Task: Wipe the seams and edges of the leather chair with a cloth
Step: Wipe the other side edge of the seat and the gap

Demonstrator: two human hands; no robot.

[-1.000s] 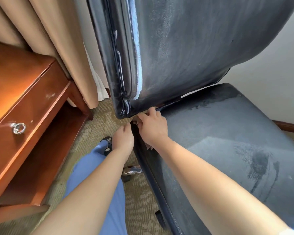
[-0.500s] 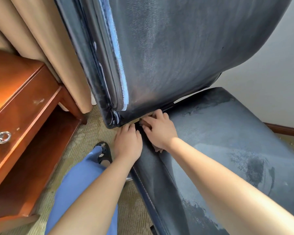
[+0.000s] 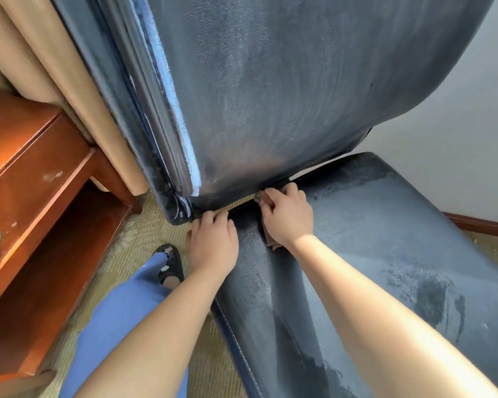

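Chair (image 3: pixel 270 96) gap: right grip (image 3: pixel 288 216) on cloth (image 3: pixel 272 242)

Both your bare forearms reach forward, side by side. Your left hand (image 3: pixel 212 245) lies palm down with its fingers curled at the tips. Your right hand (image 3: pixel 288 219) sits just beside it, fingers bent and pinching.

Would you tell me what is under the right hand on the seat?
Under the right hand a brownish cloth peeks out at the palm and fingertips, lying on the seat. Most of the cloth is covered.
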